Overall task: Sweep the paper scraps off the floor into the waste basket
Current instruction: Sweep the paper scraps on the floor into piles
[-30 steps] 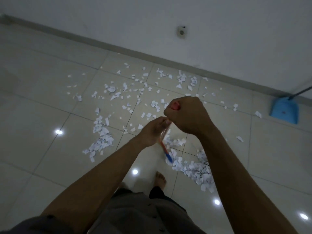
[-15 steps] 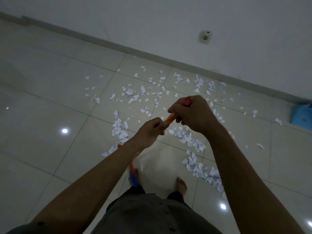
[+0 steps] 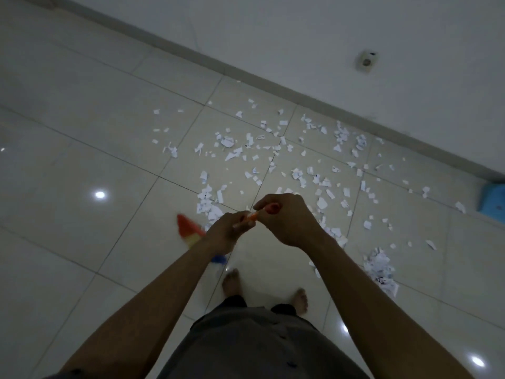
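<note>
The paper scraps are lying scattered over the floor beyond the hands, spreading out toward the wall. A thicker heap is sitting to the right of the right hand, and a smaller cluster is lying just beyond the left hand. The broom is showing as an orange, yellow and blue blur just to the left of the left hand, low over the floor; I cannot tell whether it is touching. Its orange handle is running up through both hands. The left hand is curling around the handle lower down, and the right hand is wrapping tightly around its top end, the two hands close together. Two bare feet are standing below the hands. A blue dustpan is peeking in far to the right, near the wall, and a socket is sitting on the wall beyond.
</note>
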